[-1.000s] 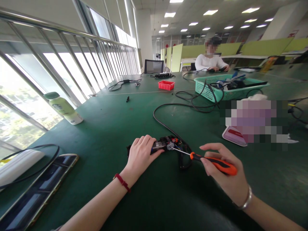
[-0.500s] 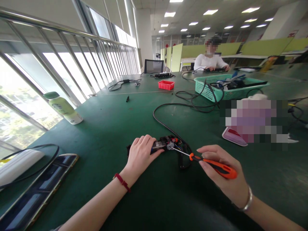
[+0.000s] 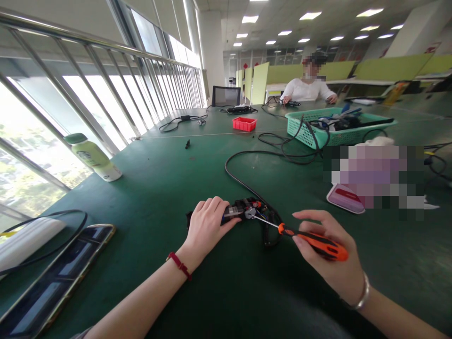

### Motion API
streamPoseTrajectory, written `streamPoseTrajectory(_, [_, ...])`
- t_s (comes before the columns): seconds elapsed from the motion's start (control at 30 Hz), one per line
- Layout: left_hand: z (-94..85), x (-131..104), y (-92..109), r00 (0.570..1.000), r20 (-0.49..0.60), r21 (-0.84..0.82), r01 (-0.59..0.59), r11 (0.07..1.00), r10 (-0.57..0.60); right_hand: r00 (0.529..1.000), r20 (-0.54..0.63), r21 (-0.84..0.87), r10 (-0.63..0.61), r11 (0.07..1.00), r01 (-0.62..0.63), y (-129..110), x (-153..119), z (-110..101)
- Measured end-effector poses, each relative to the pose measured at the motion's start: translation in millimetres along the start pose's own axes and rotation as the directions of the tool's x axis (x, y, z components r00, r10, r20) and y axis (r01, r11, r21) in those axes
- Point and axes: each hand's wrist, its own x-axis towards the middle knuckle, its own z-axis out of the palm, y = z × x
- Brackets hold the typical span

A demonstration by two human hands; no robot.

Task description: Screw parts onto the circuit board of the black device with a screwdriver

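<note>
My left hand (image 3: pixel 208 222) is wrapped over a dark corded device (image 3: pixel 232 213) lying on the green table, its body opened to show coloured wires and small parts. In my right hand (image 3: pixel 330 249) is a screwdriver (image 3: pixel 319 244) with an orange and black handle. My thumb is against the handle, while the index finger stretches above it. The shaft points left, and its tip meets a grey part (image 3: pixel 250 213) at the device's right end. A black cable (image 3: pixel 240 181) runs from the device toward the back. My left palm hides much of the device's body.
Left lie a phone (image 3: pixel 60 278), a white box-like object (image 3: pixel 31 242) and a green bottle (image 3: pixel 93 157). Farther back are a red tray (image 3: pixel 244 124) and a teal basket (image 3: pixel 307 134) holding cables. Blurred items (image 3: pixel 374 174) sit right. A co-worker (image 3: pixel 305 88) sits opposite.
My right index finger has lifted and straightened slightly off the screwdriver handle, which appears slightly rotated. My left hand stays put. The co-worker's hand and the dark object near it have moved left.
</note>
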Motion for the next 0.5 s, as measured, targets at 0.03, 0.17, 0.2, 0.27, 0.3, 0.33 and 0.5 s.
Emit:
streamPoseTrajectory(0.03, [0.1,0.1,0.1,1.000,0.001,0.001,0.002,1.000,-0.002,0.999,-0.036,0.037,-0.021,0.999,0.022,0.8,0.1,1.0])
streamPoseTrajectory(0.17, [-0.5,0.3,0.0,1.000,0.004,0.001,-0.001,1.000,0.001,1.000,-0.022,0.144,0.016,0.990,-0.013,2.0,0.2,1.3])
streamPoseTrajectory(0.2, [-0.7,0.3,-0.1,1.000,0.005,0.000,-0.003,1.000,0.003,0.999,0.013,0.137,0.043,0.990,-0.044,1.7,-0.1,0.4])
streamPoseTrajectory(0.27, [-1.1,0.3,-0.3,1.000,0.005,-0.003,-0.006,1.000,0.006,0.995,0.076,0.090,0.065,0.993,-0.072,1.1,-1.1,-1.5])
streamPoseTrajectory(0.3, [-1.1,0.4,-0.4,1.000,0.004,-0.004,-0.006,1.000,0.006,0.993,0.099,0.060,0.061,0.996,-0.067,1.0,-1.6,-2.0])
streamPoseTrajectory(0.33, [-1.1,0.4,-0.4,1.000,0.003,-0.006,-0.008,1.000,0.008,0.993,0.111,0.031,0.051,0.998,-0.055,1.1,-1.9,-2.1])
streamPoseTrajectory(0.5, [-1.1,1.1,-0.3,1.000,-0.009,-0.007,-0.011,1.000,0.011,1.000,-0.023,0.105,-0.021,0.994,0.024,2.6,-1.7,1.4])
